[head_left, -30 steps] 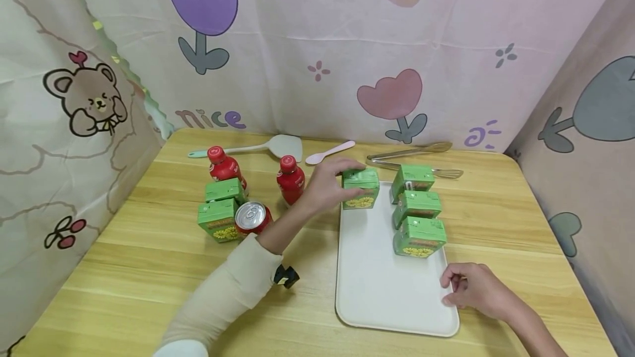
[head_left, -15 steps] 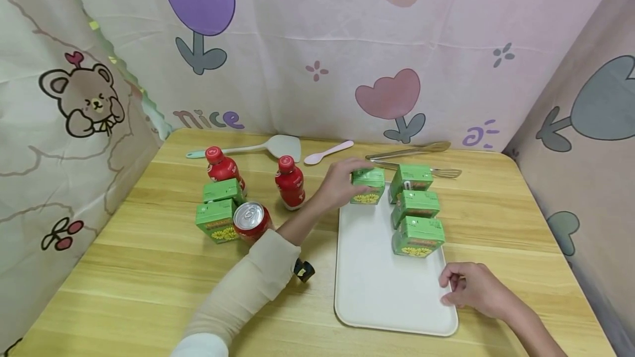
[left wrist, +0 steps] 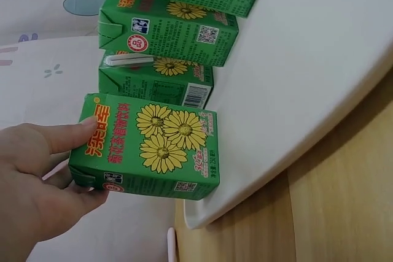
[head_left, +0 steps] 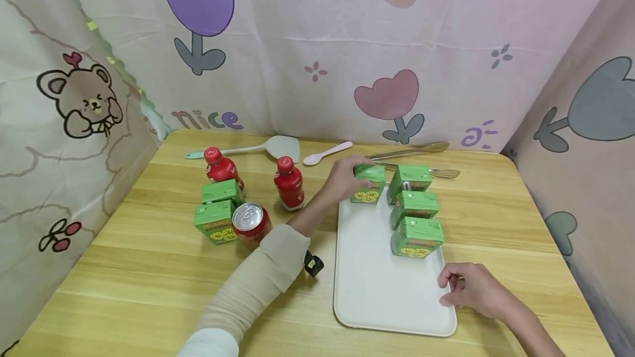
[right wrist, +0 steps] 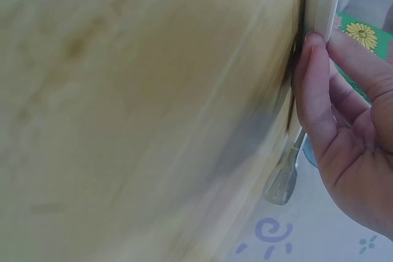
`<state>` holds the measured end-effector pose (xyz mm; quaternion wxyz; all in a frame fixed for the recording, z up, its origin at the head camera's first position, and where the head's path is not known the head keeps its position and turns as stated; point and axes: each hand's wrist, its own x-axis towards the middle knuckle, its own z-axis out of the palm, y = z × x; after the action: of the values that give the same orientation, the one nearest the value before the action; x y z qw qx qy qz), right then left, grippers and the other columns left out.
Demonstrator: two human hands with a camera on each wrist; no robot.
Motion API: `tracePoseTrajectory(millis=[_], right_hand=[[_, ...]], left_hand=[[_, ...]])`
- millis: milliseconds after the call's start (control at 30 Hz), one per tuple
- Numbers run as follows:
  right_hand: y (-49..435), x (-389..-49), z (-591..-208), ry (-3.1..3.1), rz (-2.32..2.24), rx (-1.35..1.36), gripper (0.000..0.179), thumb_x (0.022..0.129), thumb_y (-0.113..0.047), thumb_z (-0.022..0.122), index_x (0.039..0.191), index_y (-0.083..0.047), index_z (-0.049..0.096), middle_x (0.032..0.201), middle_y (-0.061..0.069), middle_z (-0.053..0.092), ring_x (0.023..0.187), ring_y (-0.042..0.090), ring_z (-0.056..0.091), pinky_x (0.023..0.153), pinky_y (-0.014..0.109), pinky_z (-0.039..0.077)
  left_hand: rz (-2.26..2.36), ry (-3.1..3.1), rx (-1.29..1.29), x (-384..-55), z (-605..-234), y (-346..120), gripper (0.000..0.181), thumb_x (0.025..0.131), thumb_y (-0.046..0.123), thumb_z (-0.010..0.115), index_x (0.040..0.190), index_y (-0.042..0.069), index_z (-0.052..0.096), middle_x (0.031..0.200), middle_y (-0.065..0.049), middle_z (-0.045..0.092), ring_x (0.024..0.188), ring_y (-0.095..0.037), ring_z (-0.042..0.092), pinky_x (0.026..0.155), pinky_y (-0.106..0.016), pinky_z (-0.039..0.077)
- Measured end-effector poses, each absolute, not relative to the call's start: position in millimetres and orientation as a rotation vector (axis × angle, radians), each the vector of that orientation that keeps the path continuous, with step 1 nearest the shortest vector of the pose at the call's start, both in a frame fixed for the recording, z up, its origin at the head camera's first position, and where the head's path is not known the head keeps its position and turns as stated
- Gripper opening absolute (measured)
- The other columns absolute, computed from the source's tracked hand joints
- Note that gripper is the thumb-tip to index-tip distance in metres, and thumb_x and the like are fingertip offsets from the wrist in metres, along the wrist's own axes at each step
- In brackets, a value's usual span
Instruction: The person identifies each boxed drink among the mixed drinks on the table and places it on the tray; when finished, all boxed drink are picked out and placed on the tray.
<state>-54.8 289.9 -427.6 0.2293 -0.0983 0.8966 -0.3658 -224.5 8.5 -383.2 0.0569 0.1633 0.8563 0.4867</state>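
My left hand [head_left: 342,180] grips a green drink carton [head_left: 368,193] by its upper part, over the back left corner of the white tray [head_left: 377,291]. In the left wrist view the thumb lies on the front of this carton [left wrist: 153,139], which has yellow flowers, and fingers reach round the other side. Three matching cartons [head_left: 415,238] stand in a row along the tray's right side. At the tray's right edge, my right hand [head_left: 471,288] pinches the rim; the right wrist view shows its fingertips [right wrist: 314,41] on the rim [right wrist: 322,1].
Left of the tray stand two more green cartons [head_left: 215,219], a red can [head_left: 252,225] and two red bottles [head_left: 290,183]. Behind lie a white spatula [head_left: 283,147], a pink spoon [head_left: 327,153], tongs [head_left: 412,150] and a whisk [head_left: 445,173]. A printed cloth hangs behind the table.
My left hand has moved the carton slightly right and back, at the tray's back left corner, and it now stands closer to the row. The right hand stays at the rim.
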Motion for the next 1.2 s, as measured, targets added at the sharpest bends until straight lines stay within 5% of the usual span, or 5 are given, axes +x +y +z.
tracePoseTrajectory(millis=[433, 667, 933, 1200], right_hand=[[290.0, -53.4, -428.2, 2.479, -1.010, -0.288, 0.025, 0.069, -0.014, 0.082, 0.083, -0.009, 0.061, 0.071, 0.001, 0.051, 0.054, 0.001, 0.044, 0.049, 0.019, 0.041], [288.9, -53.6, -427.2, 2.475, -1.009, -0.268, 0.025, 0.069, -0.013, 0.081, 0.083, -0.010, 0.061, 0.071, 0.000, 0.050, 0.054, 0.001, 0.044, 0.049, 0.019, 0.042], [288.5, -53.9, -426.2, 2.466, -1.009, -0.255, 0.025, 0.069, -0.013, 0.081, 0.082, -0.009, 0.061, 0.072, 0.001, 0.051, 0.055, 0.002, 0.045, 0.048, 0.019, 0.043], [288.1, -54.4, -426.6, 2.456, -1.007, -0.255, 0.025, 0.070, -0.014, 0.081, 0.083, -0.009, 0.061, 0.072, 0.001, 0.051, 0.055, 0.002, 0.045, 0.049, 0.020, 0.043]], left_hand=[[1.521, 2.530, 0.381, -232.4, -382.5, 9.6, 0.048, 0.074, 0.003, 0.079, 0.119, 0.016, 0.066, 0.129, -0.004, 0.060, 0.107, -0.020, 0.058, 0.089, -0.031, 0.052], [1.499, 2.568, 0.390, -224.2, -374.8, 9.1, 0.061, 0.074, 0.005, 0.079, 0.130, 0.017, 0.058, 0.140, 0.000, 0.052, 0.135, -0.021, 0.042, 0.111, -0.038, 0.036], [1.375, 2.628, 0.527, -200.7, -348.1, 1.0, 0.069, 0.073, 0.012, 0.082, 0.135, 0.023, 0.053, 0.148, 0.006, 0.042, 0.141, -0.020, 0.033, 0.109, -0.039, 0.040], [1.406, 2.624, 0.704, -175.4, -322.6, -18.7, 0.071, 0.072, 0.015, 0.083, 0.136, 0.023, 0.052, 0.145, 0.007, 0.046, 0.138, -0.015, 0.038, 0.109, -0.040, 0.039]])
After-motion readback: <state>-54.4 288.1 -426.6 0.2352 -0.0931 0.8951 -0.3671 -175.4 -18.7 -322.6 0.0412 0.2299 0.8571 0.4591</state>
